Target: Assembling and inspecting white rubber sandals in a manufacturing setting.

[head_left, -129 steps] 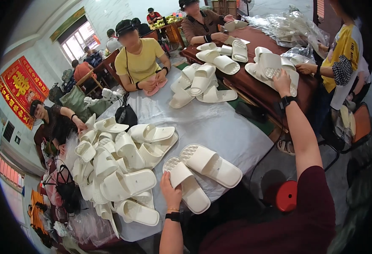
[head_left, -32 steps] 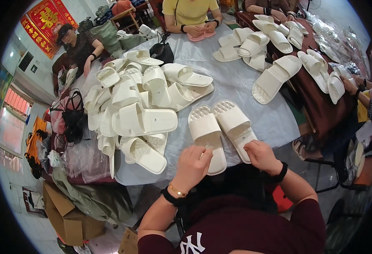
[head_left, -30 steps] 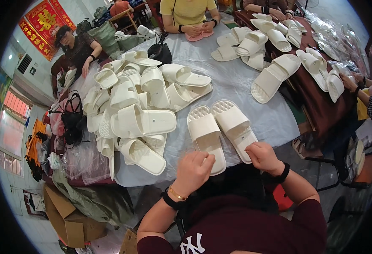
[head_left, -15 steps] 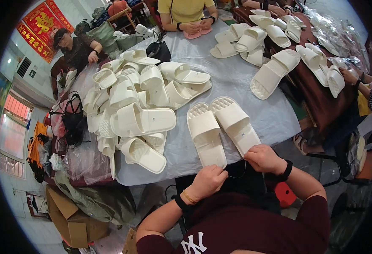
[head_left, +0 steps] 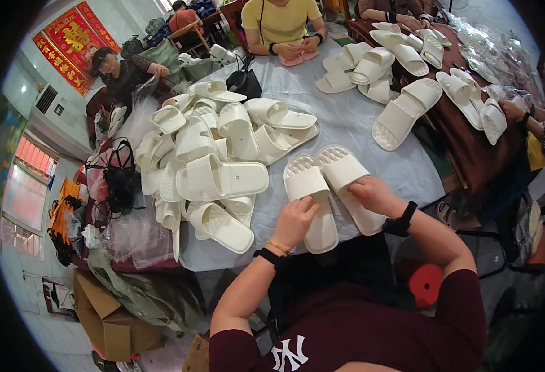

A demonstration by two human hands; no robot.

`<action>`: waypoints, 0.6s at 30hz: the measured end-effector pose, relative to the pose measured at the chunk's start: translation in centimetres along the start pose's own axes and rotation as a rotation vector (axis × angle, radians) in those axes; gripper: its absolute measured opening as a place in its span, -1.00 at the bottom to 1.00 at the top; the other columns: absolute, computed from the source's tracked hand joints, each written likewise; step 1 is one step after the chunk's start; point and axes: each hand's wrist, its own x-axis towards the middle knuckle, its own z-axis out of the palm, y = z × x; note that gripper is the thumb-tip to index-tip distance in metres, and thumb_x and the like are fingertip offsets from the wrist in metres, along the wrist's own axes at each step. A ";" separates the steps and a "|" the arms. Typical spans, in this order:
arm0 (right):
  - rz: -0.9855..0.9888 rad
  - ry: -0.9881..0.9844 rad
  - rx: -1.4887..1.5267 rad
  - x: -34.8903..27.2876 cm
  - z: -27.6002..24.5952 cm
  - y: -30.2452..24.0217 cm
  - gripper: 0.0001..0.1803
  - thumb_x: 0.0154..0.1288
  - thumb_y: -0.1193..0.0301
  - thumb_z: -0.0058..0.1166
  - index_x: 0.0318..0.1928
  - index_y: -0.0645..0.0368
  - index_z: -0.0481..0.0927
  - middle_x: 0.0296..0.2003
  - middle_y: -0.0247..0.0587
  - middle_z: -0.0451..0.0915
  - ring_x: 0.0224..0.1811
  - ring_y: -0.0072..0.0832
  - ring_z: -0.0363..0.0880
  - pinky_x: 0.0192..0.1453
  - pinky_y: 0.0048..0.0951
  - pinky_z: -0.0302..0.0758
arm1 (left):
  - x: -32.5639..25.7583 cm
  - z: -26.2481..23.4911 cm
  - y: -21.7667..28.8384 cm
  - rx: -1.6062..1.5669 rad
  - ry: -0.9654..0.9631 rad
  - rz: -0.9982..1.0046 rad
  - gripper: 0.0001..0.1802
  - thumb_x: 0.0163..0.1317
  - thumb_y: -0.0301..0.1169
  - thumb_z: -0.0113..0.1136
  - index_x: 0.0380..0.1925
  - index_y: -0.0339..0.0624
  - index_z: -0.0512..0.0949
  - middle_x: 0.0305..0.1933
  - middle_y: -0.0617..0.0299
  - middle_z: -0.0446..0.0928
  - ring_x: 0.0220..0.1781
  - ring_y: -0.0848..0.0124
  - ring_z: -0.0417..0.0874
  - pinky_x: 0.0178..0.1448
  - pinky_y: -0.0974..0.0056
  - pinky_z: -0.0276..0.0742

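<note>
Two white slippers (head_left: 320, 229) lie side by side at the table's near edge, toes away from me and heels toward me. My left hand (head_left: 294, 222) is closed at the strap edge of the left slipper, fingertips pinched against it. My right hand (head_left: 374, 197) is closed too, its fingertips reaching under the strap of the right slipper (head_left: 342, 163). Whether a thin thread is still between my fingers cannot be seen. Left of my hands rises a heap of white slippers (head_left: 223, 177), piled at various angles.
More white slippers (head_left: 407, 111) lie at the far right. A person in yellow (head_left: 281, 25) handles something pink across the table. Another person sits at the far left (head_left: 120, 77). Clear plastic bags (head_left: 133, 232) hang by the left edge; a cardboard box (head_left: 102, 304) stands below.
Both hands have moved from the slippers' heels forward to their straps. The thin thread that hung between my hands is no longer visible. The view has shifted slightly.
</note>
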 end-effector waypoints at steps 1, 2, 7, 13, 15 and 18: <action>-0.002 0.005 0.000 -0.1 0.1 0.0 -0.85 0.09 0.48 0.07 -0.28 0.17 0.59 -0.34 -0.12 0.57 -0.25 -0.13 0.58 -0.21 -0.17 0.53 | -0.1 0.0 -0.1 0.054 0.055 0.021 -0.74 -0.01 -0.49 0.17 -0.24 -0.15 0.60 -0.17 0.14 0.56 -0.23 0.20 0.59 -0.18 0.17 0.51; 0.013 0.059 0.006 0.1 -0.3 -0.5 -0.82 0.10 0.50 0.07 -0.24 0.16 0.61 -0.32 -0.12 0.59 -0.25 -0.12 0.58 -0.21 -0.18 0.53 | -0.4 -0.1 -0.2 0.058 0.054 0.022 -0.74 -0.01 -0.49 0.17 -0.24 -0.15 0.60 -0.17 0.14 0.56 -0.23 0.20 0.59 -0.18 0.17 0.51; 0.160 0.110 0.105 -0.7 -1.7 -1.3 -0.77 0.12 0.54 0.07 -0.18 0.11 0.63 -0.31 -0.12 0.60 -0.26 -0.11 0.59 -0.23 -0.21 0.53 | -2.2 -0.2 -0.9 -0.021 0.249 -0.282 -0.76 0.20 -0.42 0.09 -0.14 -0.20 0.59 -0.21 0.04 0.58 -0.24 0.14 0.61 -0.15 0.14 0.51; 0.482 0.289 0.078 3.2 -3.3 2.1 -0.82 0.19 0.38 0.03 -0.33 0.20 0.64 -0.40 -0.01 0.62 -0.32 -0.01 0.59 -0.24 -0.13 0.51 | 0.8 0.2 -5.2 -0.307 0.138 -0.928 -0.51 0.25 -0.18 0.08 0.02 -0.38 0.51 -0.05 -0.16 0.58 0.04 -0.04 0.58 0.11 0.09 0.46; 0.592 0.214 0.057 5.0 -2.5 5.5 -0.75 0.18 0.31 0.03 -0.37 0.24 0.65 -0.39 0.03 0.63 -0.32 0.00 0.60 -0.21 -0.12 0.51 | 3.0 1.7 -6.3 -0.318 0.135 -1.015 -0.46 0.21 -0.14 0.10 0.03 -0.39 0.50 0.00 -0.20 0.56 0.09 -0.06 0.55 0.16 0.09 0.43; 0.766 0.075 0.033 7.3 -0.3 8.3 -0.65 0.13 0.21 0.05 -0.42 0.30 0.66 -0.38 0.11 0.64 -0.29 0.03 0.62 -0.14 -0.11 0.52 | 4.8 4.4 -7.7 -0.218 0.248 -1.121 -0.43 0.15 -0.15 0.16 0.04 -0.39 0.48 -0.07 -0.18 0.57 0.02 -0.07 0.57 0.12 0.06 0.45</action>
